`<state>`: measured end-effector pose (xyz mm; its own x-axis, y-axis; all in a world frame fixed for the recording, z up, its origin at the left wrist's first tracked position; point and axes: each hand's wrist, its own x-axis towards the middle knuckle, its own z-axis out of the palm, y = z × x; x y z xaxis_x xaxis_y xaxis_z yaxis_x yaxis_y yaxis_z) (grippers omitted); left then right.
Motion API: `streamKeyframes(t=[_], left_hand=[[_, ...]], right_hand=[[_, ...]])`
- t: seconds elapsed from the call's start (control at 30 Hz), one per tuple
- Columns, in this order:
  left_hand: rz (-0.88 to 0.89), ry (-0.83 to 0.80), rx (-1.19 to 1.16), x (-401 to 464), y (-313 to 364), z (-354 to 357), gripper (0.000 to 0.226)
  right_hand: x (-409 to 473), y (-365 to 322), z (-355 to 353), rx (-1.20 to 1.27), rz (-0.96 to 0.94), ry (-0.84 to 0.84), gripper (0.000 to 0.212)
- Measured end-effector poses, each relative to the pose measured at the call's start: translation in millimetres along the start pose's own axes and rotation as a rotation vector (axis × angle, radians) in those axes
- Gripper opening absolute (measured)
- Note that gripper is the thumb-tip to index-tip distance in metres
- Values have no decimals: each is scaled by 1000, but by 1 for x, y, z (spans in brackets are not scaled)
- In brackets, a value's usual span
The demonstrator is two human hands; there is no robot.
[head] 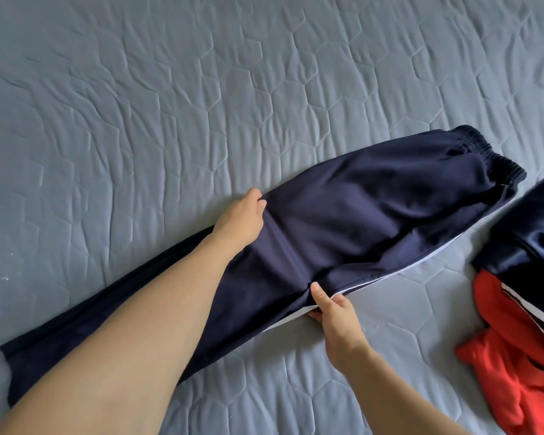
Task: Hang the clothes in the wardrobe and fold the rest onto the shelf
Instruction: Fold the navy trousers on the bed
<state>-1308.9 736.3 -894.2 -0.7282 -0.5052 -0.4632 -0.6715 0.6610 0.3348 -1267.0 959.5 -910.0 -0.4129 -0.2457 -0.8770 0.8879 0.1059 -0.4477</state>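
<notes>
Navy track trousers with a white side stripe lie flat and slantwise on the grey quilted bed. Their elastic waistband points to the upper right and the legs run to the lower left under my forearm. My left hand grips the far edge of the trousers at mid-length, fingers curled over the cloth. My right hand pinches the near striped edge, thumb on top and fingers beneath.
At the right edge of the bed lie a dark shiny navy garment with white stripes and a crumpled red garment. The grey quilt stretches wide to the left and behind the trousers.
</notes>
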Motion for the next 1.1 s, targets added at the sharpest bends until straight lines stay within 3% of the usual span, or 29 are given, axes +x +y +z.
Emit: streamKeyframes(t=[0.13, 0.23, 0.33, 0.47, 0.53, 0.6, 0.67, 0.77, 1.0, 1.1], left_hand=[[106, 78, 260, 7, 6, 2, 32], [15, 31, 87, 8, 1, 8, 41], [-147, -112, -191, 7, -15, -4, 40], [-198, -415, -85, -6, -44, -26, 24], [-183, -515, -58, -12, -53, -34, 18], [-154, -552, -218, -14, -60, -41, 24], [-85, -514, -303, -17, -64, -46, 30], [18, -314, -242, -14, -71, -45, 24], [4, 3, -17, -14, -79, -41, 34], [-26, -90, -168, -22, -77, -36, 38]], right_hand=[[2, 3, 9, 100, -42, 70, 20], [-2, 5, 16, 185, -64, 87, 21], [-13, 12, 21, 239, -52, -37, 27], [-24, 21, 33, 218, -43, -128, 25], [-23, 22, 39, 245, -57, -100, 21], [-21, 23, 43, 272, -54, -21, 18], [-19, 25, 43, 243, -62, 37, 19], [-16, 30, 44, 190, -76, 93, 22], [-16, 42, 42, 190, -167, 116, 27], [-17, 47, 41, 163, -235, 61, 32]])
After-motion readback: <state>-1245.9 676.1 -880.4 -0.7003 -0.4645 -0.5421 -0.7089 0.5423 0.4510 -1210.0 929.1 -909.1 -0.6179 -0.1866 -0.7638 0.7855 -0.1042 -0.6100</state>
